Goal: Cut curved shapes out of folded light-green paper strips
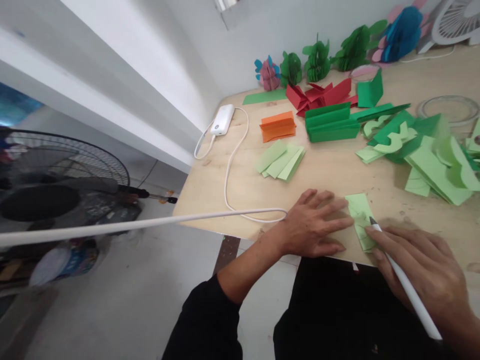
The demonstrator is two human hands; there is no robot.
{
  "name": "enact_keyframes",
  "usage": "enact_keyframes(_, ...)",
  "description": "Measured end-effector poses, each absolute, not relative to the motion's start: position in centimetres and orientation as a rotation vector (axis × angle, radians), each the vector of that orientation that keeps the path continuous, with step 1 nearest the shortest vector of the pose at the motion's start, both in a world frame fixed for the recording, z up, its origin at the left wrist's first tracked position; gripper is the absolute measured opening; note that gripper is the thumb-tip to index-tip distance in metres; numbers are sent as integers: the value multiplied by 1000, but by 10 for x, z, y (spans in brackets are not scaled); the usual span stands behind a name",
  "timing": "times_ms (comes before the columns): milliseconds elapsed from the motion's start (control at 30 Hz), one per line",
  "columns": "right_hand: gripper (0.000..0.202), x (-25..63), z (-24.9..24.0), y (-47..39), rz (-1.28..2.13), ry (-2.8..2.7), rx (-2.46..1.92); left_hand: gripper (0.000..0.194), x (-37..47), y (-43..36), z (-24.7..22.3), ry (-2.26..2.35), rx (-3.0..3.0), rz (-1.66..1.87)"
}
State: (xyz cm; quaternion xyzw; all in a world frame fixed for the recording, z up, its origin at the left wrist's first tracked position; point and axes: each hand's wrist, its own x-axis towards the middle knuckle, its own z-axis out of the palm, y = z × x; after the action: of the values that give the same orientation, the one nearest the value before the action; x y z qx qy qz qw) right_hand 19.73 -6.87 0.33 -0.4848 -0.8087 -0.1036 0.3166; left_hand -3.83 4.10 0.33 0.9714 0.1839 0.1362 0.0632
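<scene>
A small folded light green paper [360, 214] lies near the front edge of the wooden table [330, 170]. My left hand [315, 222] lies flat beside it, fingers spread, its fingertips pressing the paper's left edge. My right hand [423, 267] grips a white pen [403, 282] whose dark tip touches the paper's right side.
Stacks of folded paper lie further back: light green [280, 160], orange [277, 126], dark green [332, 122], red [318, 94]. Cut green shapes [431, 155] pile at the right. Paper ornaments [317, 62] line the wall. A white power bank [222, 120] with cable sits left. A floor fan [56, 185] stands left.
</scene>
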Motion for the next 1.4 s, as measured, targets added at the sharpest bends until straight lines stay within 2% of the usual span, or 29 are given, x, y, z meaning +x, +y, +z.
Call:
enact_keyframes(267,35,194,2,-70,-251,-2095,-1306,58,-38,41,3,556,2929,389)
enact_keyframes(700,47,199,2,-68,-328,-2137,-1251,58,-38,41,3,582,2903,352)
enact_keyframes(900,36,200,3,-66,-357,-2157,-1227,58,-38,41,3,594,2888,334)
enact_keyframes(1400,34,199,0,-69,-289,-2120,-1263,55,-39,39,6,583,2895,370)
